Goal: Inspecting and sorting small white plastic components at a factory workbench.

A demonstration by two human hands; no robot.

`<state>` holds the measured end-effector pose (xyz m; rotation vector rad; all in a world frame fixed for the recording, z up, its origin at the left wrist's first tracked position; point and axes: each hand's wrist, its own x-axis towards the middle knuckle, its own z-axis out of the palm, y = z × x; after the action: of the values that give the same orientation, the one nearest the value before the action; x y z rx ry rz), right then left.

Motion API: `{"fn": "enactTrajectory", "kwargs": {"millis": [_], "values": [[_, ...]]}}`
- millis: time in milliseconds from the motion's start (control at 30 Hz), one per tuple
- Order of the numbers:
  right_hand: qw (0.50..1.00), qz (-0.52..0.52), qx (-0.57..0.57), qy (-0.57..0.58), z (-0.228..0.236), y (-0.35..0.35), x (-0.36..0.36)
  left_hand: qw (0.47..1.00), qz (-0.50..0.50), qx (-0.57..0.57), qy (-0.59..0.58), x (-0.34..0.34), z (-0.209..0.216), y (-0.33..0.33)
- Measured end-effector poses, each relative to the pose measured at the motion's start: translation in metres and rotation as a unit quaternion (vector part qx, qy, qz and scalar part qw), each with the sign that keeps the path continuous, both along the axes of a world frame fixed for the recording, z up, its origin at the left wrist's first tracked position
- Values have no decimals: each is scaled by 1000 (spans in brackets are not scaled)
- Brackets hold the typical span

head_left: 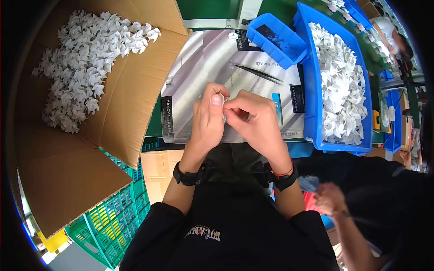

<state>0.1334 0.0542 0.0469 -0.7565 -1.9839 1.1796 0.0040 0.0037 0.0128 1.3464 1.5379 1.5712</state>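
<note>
My left hand [209,115] is closed around a small white plastic part [224,118], mostly hidden by the fingers. Close against it, my right hand [257,114] has thumb and index finger pinched together at that part; whatever lies between those fingertips is too small to make out. Both hands are over the near side of a work surface covered with a shiny grey-white printed sheet [199,61]. Beyond my right hand, black tweezers [260,75] lie on the sheet. To its right is a blue strip-shaped label [276,107].
At left an open cardboard box [129,86] holds many white fan-shaped plastic parts [86,63]. A large blue bin [312,113] at right holds similar parts; a smaller blue bin [287,58] contains tiny black pieces. A green crate [110,221] stands lower left. A co-worker's hand [330,198] is lower right.
</note>
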Motion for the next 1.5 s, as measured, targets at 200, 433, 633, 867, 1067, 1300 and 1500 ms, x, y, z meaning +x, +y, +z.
{"fn": "enactTrajectory", "kwargs": {"millis": [200, 433, 633, 867, 1067, 1300, 1500], "values": [[992, 74, -70, 76, 5, 25, 11, 983, -64, 54, -165, 2, 0, 1], [851, 59, -387, 349, 18, 57, 7, 929, 80, 151, -327, -14, -18, 2], [994, 24, 48, -97, -24, 54, -37, 891, 139, 148, -406, -18, -14, 1], [932, -25, 245, -266, -24, 53, -55, 885, 127, 140, -425, -16, -15, 7], [931, -8, 233, -280, -27, 40, -53, 906, 105, 126, -389, -19, -23, 3], [998, -10, -29, 45, -40, 15, -43, 926, 59, 98, -359, -13, -19, 5], [980, -72, -122, 142, -46, -5, -29, 925, -41, 49, -375, 7, -7, 8]]}}
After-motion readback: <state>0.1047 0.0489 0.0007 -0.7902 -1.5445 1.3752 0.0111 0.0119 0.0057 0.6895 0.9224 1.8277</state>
